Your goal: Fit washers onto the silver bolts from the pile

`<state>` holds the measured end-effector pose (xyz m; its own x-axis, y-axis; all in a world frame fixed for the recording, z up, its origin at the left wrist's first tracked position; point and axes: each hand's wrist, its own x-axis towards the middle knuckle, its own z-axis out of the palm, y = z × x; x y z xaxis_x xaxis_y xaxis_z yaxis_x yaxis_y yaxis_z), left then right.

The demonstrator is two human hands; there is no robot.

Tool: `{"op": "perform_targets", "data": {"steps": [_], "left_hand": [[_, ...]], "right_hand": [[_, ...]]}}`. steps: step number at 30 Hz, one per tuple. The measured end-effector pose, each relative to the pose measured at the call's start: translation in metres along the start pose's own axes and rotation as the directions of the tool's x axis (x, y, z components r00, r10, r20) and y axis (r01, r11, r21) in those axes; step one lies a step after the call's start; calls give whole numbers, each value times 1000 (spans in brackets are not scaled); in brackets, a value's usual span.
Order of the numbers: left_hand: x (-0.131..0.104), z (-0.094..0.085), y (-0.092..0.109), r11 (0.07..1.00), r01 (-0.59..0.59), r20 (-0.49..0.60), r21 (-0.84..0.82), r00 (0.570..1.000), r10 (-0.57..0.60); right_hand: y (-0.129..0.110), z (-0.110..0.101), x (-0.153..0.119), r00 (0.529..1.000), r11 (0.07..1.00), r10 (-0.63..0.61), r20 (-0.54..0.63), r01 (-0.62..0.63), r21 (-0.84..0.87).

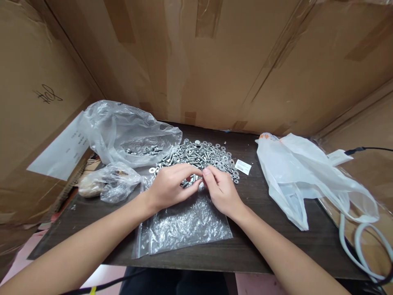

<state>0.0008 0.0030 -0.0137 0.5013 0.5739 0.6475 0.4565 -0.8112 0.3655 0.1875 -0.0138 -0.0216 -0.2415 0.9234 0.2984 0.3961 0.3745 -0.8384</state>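
My left hand [172, 185] and my right hand [221, 189] meet fingertip to fingertip over the front of a metal pile. Both are pinched closed; whatever sits between the fingertips is too small and covered to make out. Just beyond them lies a heap of silver bolts [196, 155], with flat washers [226, 160] spread along its right side. Under my wrists a clear zip bag [187, 231] lies flat on the dark table, its upper part hidden by my hands.
A large clear bag [123, 131] with bolts inside lies behind on the left. In front of it sits a small knotted plastic bag [112, 182]. A white label [243, 167] and a white carrier bag [285, 168] lie right. Cardboard walls [190, 61] enclose the table [254, 237].
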Motion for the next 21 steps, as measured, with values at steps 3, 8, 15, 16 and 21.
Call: {"op": "perform_targets", "data": {"steps": [3, 8, 15, 16, 21], "left_hand": [[0, 0, 0, 1000, 14, -16, 21, 1000, -13], [1, 1, -1, 962, -214, -21, 169, 975, 220], [3, 1, -2, 997, -83, -60, -4, 995, 82], [3, 1, -2, 997, -7, -57, -73, 998, 3], [2, -1, -1, 971, 120, 9, -207, 993, -121]], "right_hand": [[-1, 0, 0, 999, 999, -41, -6, 41, -13], [2, 3, 0, 975, 964, 202, 97, -215, 159], [-3, -4, 0, 991, 989, 109, 75, -116, 89], [-4, -5, 0, 997, 996, 46, 61, -50, 68], [-3, -2, -2, 996, 998, -28, 80, 22, 67]]}}
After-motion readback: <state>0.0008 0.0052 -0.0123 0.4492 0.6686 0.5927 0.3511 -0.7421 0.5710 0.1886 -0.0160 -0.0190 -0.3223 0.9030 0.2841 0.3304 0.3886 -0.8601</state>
